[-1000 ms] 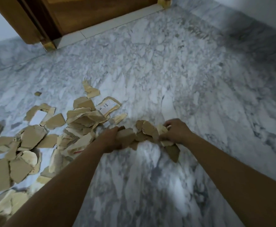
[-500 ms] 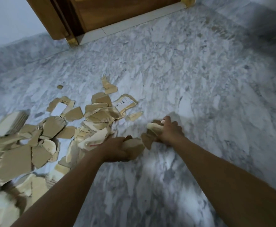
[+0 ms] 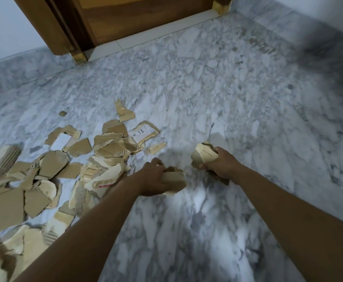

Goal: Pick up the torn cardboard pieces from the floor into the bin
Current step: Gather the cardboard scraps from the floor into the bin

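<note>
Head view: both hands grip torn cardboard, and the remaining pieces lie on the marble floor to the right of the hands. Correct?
One slip: the side. The head view shows the left hand and right hand each gripping torn cardboard, but the remaining pieces lie on the marble floor to the left of the hands.

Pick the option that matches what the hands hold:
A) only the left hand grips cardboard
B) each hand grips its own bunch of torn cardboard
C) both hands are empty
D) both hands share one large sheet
B: the left hand grips a brown bunch of torn cardboard, and the right hand grips a separate pale bunch, with bare floor showing between the two.
</note>
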Motion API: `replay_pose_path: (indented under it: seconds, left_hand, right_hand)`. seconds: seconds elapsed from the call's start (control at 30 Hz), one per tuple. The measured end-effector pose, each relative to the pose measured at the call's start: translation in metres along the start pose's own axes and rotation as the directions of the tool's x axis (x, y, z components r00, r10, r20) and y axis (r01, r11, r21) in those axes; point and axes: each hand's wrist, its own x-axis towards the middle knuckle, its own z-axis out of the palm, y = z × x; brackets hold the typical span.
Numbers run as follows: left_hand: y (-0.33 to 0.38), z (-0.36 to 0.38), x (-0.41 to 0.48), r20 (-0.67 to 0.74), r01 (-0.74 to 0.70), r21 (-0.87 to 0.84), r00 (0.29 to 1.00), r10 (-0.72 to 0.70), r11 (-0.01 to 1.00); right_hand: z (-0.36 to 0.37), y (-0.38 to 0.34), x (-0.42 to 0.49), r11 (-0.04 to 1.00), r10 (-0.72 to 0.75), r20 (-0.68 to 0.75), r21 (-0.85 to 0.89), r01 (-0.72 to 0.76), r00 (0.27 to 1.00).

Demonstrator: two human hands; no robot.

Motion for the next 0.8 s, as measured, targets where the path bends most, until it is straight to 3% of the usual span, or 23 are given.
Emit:
replay_pose_path:
  seconds: [0.13, 0.27, 0.4, 0.63, 0.8]
  left_hand:
    - [0.016, 0.013, 0.039, 0.035, -0.071, 0.178, 0.997, 0.065, 0.981]
    - [0.019, 0.020, 0.054, 0.010, -0.050, 0.265, 0.999, 0.050, 0.963]
    - [0.023, 0.025, 0.052, -0.020, -0.027, 0.180, 0.999, 0.031, 0.983]
    - [0.020, 0.029, 0.036, -0.034, 0.012, 0.114, 0.999, -0.008, 0.993]
    - [0.007, 0.033, 0.010, 0.019, 0.046, -0.069, 0.999, -0.045, 0.997]
  right_hand:
    - [-0.017, 0.015, -0.011, 0.998, 0.045, -0.021, -0.041, -0.046, 0.999]
    - [-0.020, 0.031, -0.012, 0.993, 0.099, 0.005, 0.057, -0.099, 0.995]
    - [-0.014, 0.027, -0.012, 0.994, 0.093, -0.027, 0.060, -0.091, 0.995]
    - [-0.009, 0.007, -0.011, 0.995, 0.048, -0.017, -0.089, -0.050, 0.999]
    - [-0.013, -0.007, -0.018, 0.990, 0.023, 0.019, -0.143, -0.020, 1.000]
